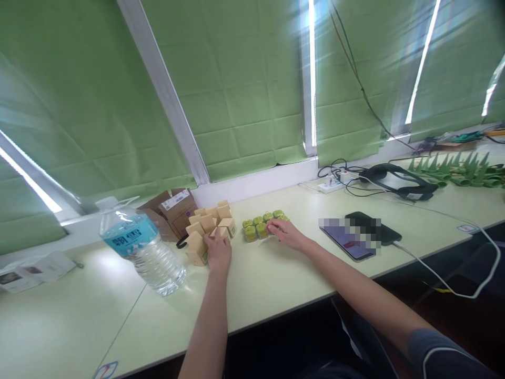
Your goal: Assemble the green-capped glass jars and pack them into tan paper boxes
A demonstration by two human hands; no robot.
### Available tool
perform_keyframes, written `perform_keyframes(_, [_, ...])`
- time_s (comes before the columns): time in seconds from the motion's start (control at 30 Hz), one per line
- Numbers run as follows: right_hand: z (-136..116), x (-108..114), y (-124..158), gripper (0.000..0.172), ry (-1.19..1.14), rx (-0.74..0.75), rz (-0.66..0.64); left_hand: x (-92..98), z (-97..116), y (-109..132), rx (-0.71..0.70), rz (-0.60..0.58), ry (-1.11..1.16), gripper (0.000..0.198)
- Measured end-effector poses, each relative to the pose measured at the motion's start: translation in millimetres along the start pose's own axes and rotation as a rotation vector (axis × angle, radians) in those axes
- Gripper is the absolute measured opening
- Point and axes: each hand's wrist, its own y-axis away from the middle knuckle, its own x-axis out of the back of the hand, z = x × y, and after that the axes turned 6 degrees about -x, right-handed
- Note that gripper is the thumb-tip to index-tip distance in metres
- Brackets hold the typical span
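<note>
My left hand (218,252) rests at the front of a cluster of small tan cardboard boxes (209,222), its fingers apart and touching the boxes. Just left of that hand stands a larger tan box (194,248) of the same kind. To the right, small clear jars with green lids (249,231) sit close together in rows on the table. My right hand (287,234) is at the right side of this group, thumb and fingers pinched together at one jar. The fingers partly hide the jars there.
A large water bottle (144,247) stands at the left, before an open brown carton (173,210). Two phones (349,239) lie at the right, one with a white cable (430,271). Behind are a power strip (331,185), a black headset (398,181) and green spiky pieces (461,171).
</note>
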Motion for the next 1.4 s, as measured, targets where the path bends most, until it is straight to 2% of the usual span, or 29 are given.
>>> perform_keyframes(0.17, [-0.7, 0.4, -0.4, 0.031, 0.002, 0.011, -0.015, -12.3, -9.6, -7.5, -0.062, 0.034, 0.086, 0.053])
perform_keyframes(0.3, [1.2, 0.1, -0.9, 0.033, -0.007, 0.019, -0.023, -18.9, -15.6, -11.6, -0.115, 0.101, 0.151, 0.048])
perform_keyframes(0.53, [2.0, -1.0, -1.4, 0.036, 0.012, 0.027, -0.032, -19.6, -14.4, -12.9, -0.095, 0.117, 0.192, 0.037])
perform_keyframes(0.77, [0.5, -1.4, -1.3, 0.035, 0.029, 0.008, -0.050, -19.0, -11.0, -10.6, -0.027, 0.078, 0.152, 0.049])
perform_keyframes(0.87, [1.0, -1.7, -1.3, 0.033, 0.041, 0.014, -0.051, -15.8, -7.1, -8.2, -0.051, 0.085, 0.149, 0.055])
perform_keyframes(0.93, [1.7, -1.9, -1.5, 0.033, 0.040, 0.026, -0.046, -10.1, -1.8, -5.6, -0.109, 0.156, 0.149, 0.055])
perform_keyframes(1.07, [3.3, -1.3, -2.2, 0.034, 0.049, 0.060, -0.036, 11.0, 10.1, -0.2, -0.220, 0.402, 0.166, 0.051])
perform_keyframes(1.2, [3.1, -0.3, -2.4, 0.034, 0.082, 0.070, -0.040, 33.1, 8.6, 0.8, -0.161, 0.648, 0.201, 0.055])
perform_keyframes(1.3, [2.4, -0.1, -2.1, 0.032, 0.088, 0.066, -0.039, 40.5, 0.5, -1.1, -0.059, 0.710, 0.180, 0.058])
perform_keyframes(1.4, [1.6, -0.1, -1.4, 0.031, 0.088, 0.065, -0.043, 39.6, -5.4, -3.2, 0.054, 0.669, 0.193, 0.057])
